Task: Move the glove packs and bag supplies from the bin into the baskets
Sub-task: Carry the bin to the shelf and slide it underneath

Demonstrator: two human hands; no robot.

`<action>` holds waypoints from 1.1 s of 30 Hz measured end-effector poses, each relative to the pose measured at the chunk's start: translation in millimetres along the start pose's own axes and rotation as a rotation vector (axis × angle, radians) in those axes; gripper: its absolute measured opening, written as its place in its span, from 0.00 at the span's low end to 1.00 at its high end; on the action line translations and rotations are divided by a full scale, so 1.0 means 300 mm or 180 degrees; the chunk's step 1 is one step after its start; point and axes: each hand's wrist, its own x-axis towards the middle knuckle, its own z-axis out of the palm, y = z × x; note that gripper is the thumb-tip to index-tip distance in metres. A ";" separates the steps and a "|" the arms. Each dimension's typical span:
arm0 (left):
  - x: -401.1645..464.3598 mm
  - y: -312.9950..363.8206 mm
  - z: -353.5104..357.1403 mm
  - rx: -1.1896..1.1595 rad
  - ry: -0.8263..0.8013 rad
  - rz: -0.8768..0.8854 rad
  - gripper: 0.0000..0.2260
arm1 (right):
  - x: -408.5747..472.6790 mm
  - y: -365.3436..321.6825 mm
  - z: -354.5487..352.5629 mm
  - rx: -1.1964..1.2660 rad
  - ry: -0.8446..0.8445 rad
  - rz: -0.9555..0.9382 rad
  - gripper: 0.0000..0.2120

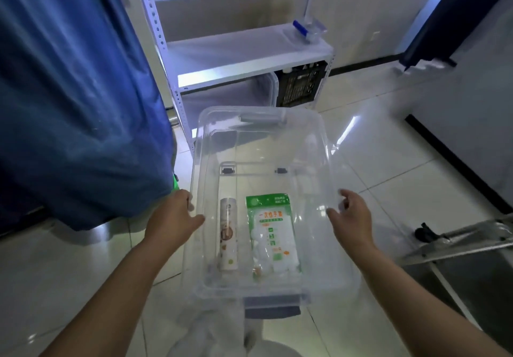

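A clear plastic bin is held above the tiled floor in front of me. My left hand grips its left rim and my right hand grips its right rim. Inside, on the bottom, lie a green-and-white glove pack and, to its left, a white roll of bags. A black slotted basket sits on the floor under the white shelf unit; part of it is hidden by the shelf.
A white metal shelf unit stands ahead with a small blue-and-clear item on its middle shelf. A blue curtain hangs at the left. A metal frame with a castor is at the right.
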 end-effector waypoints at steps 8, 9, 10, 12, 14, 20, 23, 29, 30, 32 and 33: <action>0.551 0.040 -0.026 -0.0106 -0.0142 -0.0128 0.14 | 0.465 -0.200 0.201 -0.0178 -0.0038 0.0068 0.21; 0.620 0.043 -0.034 -0.0141 -0.0160 -0.0155 0.14 | 0.524 -0.234 0.226 -0.0205 -0.0048 0.0051 0.21; 0.689 0.046 -0.041 -0.0165 -0.0191 -0.0181 0.13 | 0.584 -0.269 0.250 -0.0213 -0.0068 0.0058 0.20; 0.808 0.049 -0.053 -0.0112 -0.0266 -0.0262 0.12 | 0.685 -0.329 0.299 -0.0200 -0.0137 0.0125 0.20; 0.904 0.047 -0.057 -0.0047 -0.0309 -0.0364 0.12 | 0.770 -0.371 0.341 -0.0159 -0.0193 0.0110 0.20; 1.150 0.035 -0.021 -0.0011 -0.0385 -0.0590 0.15 | 1.040 -0.426 0.469 -0.0135 -0.0467 0.0060 0.17; 1.263 0.040 0.021 0.0046 -0.0405 -0.0746 0.12 | 1.190 -0.423 0.552 -0.0229 -0.0696 0.0052 0.18; 1.432 0.047 0.121 0.0072 -0.0339 -0.1223 0.12 | 1.475 -0.411 0.721 -0.0508 -0.1061 -0.0175 0.20; 1.460 0.048 0.143 0.0083 -0.0309 -0.1297 0.12 | 1.517 -0.409 0.747 -0.0532 -0.1121 -0.0189 0.21; 1.515 0.049 0.185 0.0100 -0.0302 -0.1441 0.13 | 1.598 -0.399 0.797 -0.0551 -0.1255 -0.0197 0.22; 1.541 0.048 0.206 0.0096 -0.0323 -0.1507 0.13 | 1.635 -0.391 0.821 -0.0562 -0.1313 -0.0210 0.23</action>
